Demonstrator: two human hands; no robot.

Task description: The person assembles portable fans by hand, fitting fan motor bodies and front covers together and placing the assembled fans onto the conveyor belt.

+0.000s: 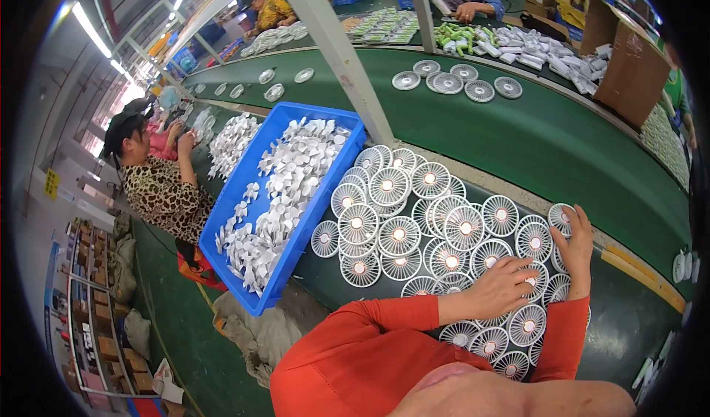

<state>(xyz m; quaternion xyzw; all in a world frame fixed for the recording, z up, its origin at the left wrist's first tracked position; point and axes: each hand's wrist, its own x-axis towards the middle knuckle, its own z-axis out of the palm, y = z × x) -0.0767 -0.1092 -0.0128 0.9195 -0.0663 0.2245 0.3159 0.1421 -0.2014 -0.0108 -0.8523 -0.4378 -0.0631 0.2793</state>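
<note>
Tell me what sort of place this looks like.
Probably a factory assembly line for small fans: there's a long green conveyor belt, round white fan grilles heaped beside it, and a blue plastic crate holding many white fan blades.

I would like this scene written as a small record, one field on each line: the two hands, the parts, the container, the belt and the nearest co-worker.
Left hand: fingers over the round white grilles
Right hand: fingers at the edge of one grille; grip unclear
Grilles: many, overlapping, mostly with copper-coloured centres
Container: blue bin, left of the grilles, holding white fan blades
Belt: green belt, beyond the grilles, with more grilles on it
Co-worker: person in a spotted top, left of the bin
</note>
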